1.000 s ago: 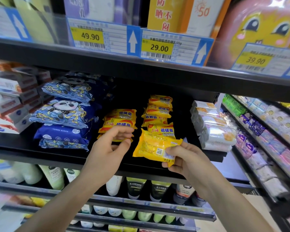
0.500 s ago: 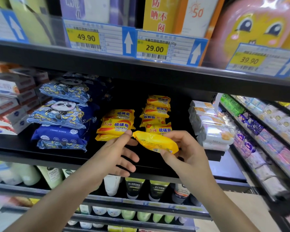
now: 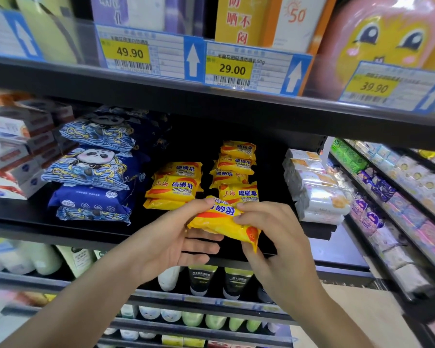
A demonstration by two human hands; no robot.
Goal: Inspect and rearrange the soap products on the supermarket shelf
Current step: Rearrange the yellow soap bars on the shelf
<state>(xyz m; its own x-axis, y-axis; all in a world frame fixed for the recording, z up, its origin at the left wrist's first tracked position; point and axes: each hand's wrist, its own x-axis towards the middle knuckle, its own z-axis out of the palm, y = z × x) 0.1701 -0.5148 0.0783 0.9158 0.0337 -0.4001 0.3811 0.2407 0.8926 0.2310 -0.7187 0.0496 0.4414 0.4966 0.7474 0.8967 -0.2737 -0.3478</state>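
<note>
A yellow sulfur soap packet [image 3: 221, 222] is held in front of the black middle shelf [image 3: 35, 222], its printed face up and upside down to me. My left hand [image 3: 171, 242] pinches its left end with thumb and forefinger, the other fingers spread beneath it. My right hand [image 3: 274, 237] grips its right side, thumb under and fingers over the top. Behind stand two stacks of the same yellow soap: a low left stack [image 3: 175, 185] and a taller right stack [image 3: 236, 169].
Blue panda-print packs [image 3: 91, 167] are piled left of the soap, boxed soaps [image 3: 10, 146] further left. White wrapped bars [image 3: 314, 187] stack at the right end. Price tags [image 3: 232, 69] line the upper shelf edge. Bottles and tubes [image 3: 201, 280] fill the shelves below; another shelving unit [image 3: 399, 197] runs off right.
The packet has been turned from its back side, through edge-on, to its printed face. My left hand came over from the left stack and took its left end.
</note>
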